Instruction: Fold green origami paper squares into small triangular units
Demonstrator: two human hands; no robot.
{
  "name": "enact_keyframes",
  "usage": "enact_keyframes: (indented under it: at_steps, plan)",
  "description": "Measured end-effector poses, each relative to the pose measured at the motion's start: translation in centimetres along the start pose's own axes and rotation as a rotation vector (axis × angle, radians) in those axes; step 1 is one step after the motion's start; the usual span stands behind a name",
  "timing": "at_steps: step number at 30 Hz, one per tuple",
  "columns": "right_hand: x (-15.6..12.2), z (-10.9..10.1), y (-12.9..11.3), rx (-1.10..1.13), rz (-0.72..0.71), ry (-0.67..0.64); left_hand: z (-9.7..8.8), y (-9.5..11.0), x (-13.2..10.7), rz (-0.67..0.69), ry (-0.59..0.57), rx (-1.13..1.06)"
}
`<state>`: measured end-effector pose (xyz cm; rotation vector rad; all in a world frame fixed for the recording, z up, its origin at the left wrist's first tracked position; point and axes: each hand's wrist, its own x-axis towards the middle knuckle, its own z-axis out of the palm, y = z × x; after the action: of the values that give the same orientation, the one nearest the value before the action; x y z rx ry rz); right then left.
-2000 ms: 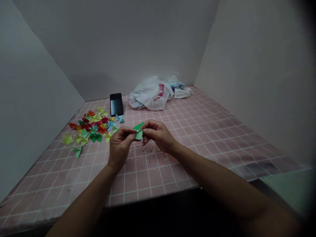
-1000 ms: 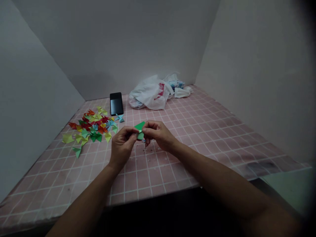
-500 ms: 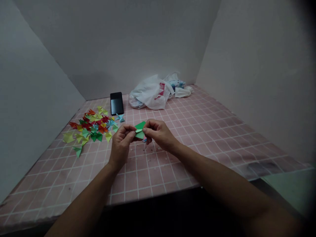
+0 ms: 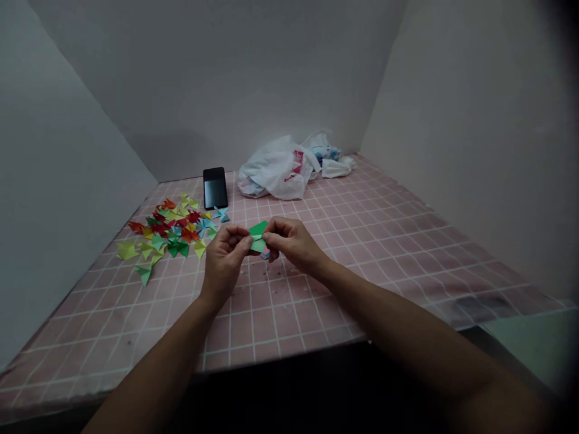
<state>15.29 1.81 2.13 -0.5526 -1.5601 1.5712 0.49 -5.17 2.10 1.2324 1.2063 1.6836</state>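
A small piece of green paper (image 4: pixel 258 230) with a paler folded strip across its middle is held just above the table. My left hand (image 4: pixel 225 256) pinches its left side between thumb and fingers. On the other side, my right hand (image 4: pixel 292 242) grips the right edge with thumb and forefinger. Below the paper, a small blue and pink bit (image 4: pixel 265 255) shows near the right fingertips; what it is I cannot make out. To the left lies a loose pile of folded paper pieces (image 4: pixel 178 249) in red, orange, yellow, green and light blue.
A black smartphone (image 4: pixel 215 188) lies behind the pile. Against the back wall sits a crumpled white plastic bag (image 4: pixel 274 169), with a blue-and-white packet (image 4: pixel 330 153) beside it. A pink checked cloth (image 4: pixel 289 325) covers the table, and pale walls enclose three sides.
Both hands keep their hold on the green paper. Its pale strip looks flatter against the sheet and the paper has tilted slightly. The view has shifted a little.
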Motion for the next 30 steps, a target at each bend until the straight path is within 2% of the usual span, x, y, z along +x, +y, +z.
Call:
enact_keyframes:
  at_steps: [9, 19, 30]
  plan:
    - [0.08, -0.2, 0.47, 0.052, 0.046, -0.071, 0.14, 0.02, -0.05, 0.061, 0.002, 0.062]
    - [0.24, -0.22, 0.51, 0.044, 0.025, -0.043, -0.13, -0.11, 0.08, -0.134, -0.021, -0.005]
    - [0.4, -0.33, 0.81, 0.025, 0.02, -0.045, 0.04, 0.06, 0.21, -0.099, -0.024, -0.003]
